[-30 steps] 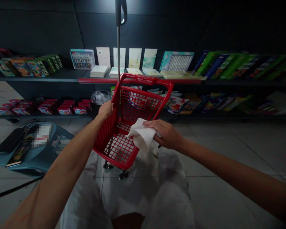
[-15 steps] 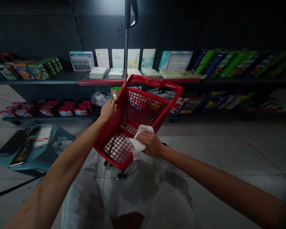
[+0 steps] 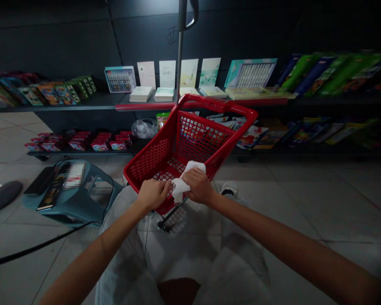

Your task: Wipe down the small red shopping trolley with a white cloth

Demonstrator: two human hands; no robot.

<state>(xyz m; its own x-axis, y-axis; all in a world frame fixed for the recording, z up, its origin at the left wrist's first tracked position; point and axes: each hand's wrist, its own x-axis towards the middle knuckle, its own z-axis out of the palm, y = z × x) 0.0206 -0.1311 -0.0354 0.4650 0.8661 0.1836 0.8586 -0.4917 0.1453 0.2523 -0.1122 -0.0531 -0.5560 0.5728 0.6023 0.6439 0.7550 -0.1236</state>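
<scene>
A small red plastic shopping cart (image 3: 152,159) on wheels stands tilted in front of my knees, its mesh basket open toward me and its tall metal handle pole (image 3: 179,51) rising behind. My left hand (image 3: 153,193) is closed over the near rim of the basket. My right hand (image 3: 198,185) is closed on a crumpled white cloth (image 3: 181,183), pressing it against the same near rim, right beside my left hand. The basket holds nothing that I can see.
Dark two-level shelves (image 3: 92,101) with boxed goods, cards and books run across the back. A teal overturned stool (image 3: 79,199) with dark items on it lies on the tiled floor at left, and a black cable (image 3: 34,250) crosses the floor.
My left hand left the basket's left side wall and now grips the near rim. My right hand with the cloth shifted slightly along that rim. The cart tipped and moved right in view.
</scene>
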